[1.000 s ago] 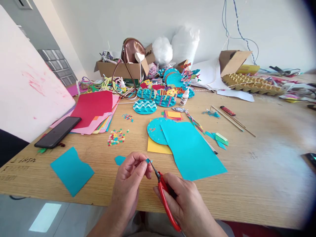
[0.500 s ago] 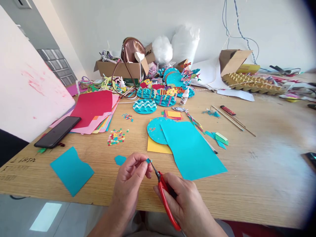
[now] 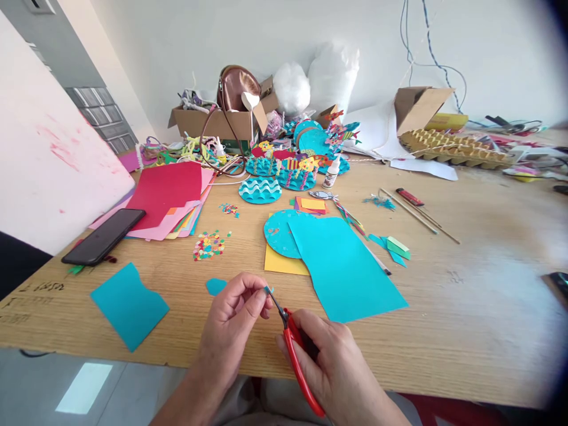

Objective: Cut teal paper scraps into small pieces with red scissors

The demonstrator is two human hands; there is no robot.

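Observation:
Between thumb and forefinger, my left hand pinches a tiny blue paper piece. My right hand is wrapped round red-handled scissors, whose blade tips meet the tiny piece at my left fingertips. Just behind my left hand lies a small blue paper piece. A large blue sheet is beyond my right hand, partly over a speckled blue disc and a yellow sheet. Another blue piece lies to the left.
A black phone rests beside stacked coloured paper. Paper dots lie mid-table, with decorated blue discs and a glue bottle behind. Thin sticks are at the right. A cardboard box stands at the back.
The scissor tips have come slightly closer over the tiny blue piece, and less of it shows. Both hands stay nearly where they were.

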